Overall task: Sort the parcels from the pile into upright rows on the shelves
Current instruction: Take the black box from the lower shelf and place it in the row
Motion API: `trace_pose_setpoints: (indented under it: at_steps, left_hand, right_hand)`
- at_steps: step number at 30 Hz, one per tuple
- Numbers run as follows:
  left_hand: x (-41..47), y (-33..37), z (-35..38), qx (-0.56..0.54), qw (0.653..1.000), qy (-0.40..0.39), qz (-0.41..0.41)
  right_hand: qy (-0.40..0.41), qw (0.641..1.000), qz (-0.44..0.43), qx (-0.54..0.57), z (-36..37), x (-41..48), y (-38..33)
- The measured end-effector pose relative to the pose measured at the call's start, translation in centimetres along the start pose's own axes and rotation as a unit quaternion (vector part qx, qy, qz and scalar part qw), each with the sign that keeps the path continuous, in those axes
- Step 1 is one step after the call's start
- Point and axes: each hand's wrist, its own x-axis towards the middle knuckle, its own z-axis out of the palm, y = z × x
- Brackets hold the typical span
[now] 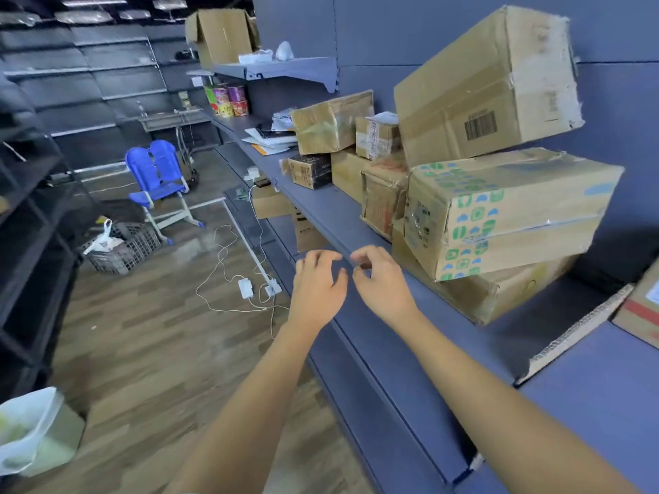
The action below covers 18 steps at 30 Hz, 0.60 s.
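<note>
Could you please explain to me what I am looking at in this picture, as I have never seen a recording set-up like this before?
There is no machine here. A person wears a wide-angle camera on the head, so the single picture looks forward and down along their own bare arms. The left hand and right hand hover close together at the front edge of a blue shelf, fingers loosely curled; neither appears to hold anything. On the shelf lies an untidy pile of cardboard parcels: a large plain box sits tilted on top of a green and blue printed box, which rests on a lower box. Smaller boxes and flat envelopes lie further along. On the wooden floor to the left stand a blue chair and a crate, with white cables trailing nearby.
</note>
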Motion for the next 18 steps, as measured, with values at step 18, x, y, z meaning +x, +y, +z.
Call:
trace_pose_setpoints:
  at_steps: [18]
  left_hand:
    - [20.5, -16.8, -0.5, -0.018, 0.994, -0.076, 0.078]
  right_hand:
    - [0.082, 0.993, 0.083, -0.003, 15.0, 19.2, 1.9]
